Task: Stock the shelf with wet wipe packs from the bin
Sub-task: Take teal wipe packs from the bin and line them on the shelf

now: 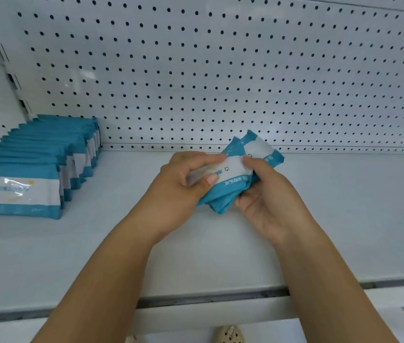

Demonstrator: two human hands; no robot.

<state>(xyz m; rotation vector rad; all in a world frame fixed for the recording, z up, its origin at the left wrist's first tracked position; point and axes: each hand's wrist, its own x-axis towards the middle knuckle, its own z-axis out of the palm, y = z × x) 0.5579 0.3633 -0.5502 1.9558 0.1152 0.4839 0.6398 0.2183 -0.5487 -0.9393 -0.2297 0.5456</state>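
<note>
Above the middle of the white shelf (pixel 220 256) I hold a small bunch of teal and white wet wipe packs (pixel 235 179) in both hands. My left hand (pixel 183 186) grips the bunch from the left, thumb on the front pack's white label. My right hand (pixel 267 194) cups it from the right and below, thumb on top. A further pack (pixel 260 147) sticks out behind, tilted toward the pegboard. A row of the same packs (pixel 35 164) stands on edge at the shelf's left, running back to the wall. The bin is not in view.
A white pegboard back wall (pixel 220 70) with dark holes closes the shelf behind. A slotted upright (pixel 10 78) stands at the left corner. The shelf's front edge (pixel 208 298) runs below my forearms. A beige shoe (pixel 229 334) shows on the floor at the bottom.
</note>
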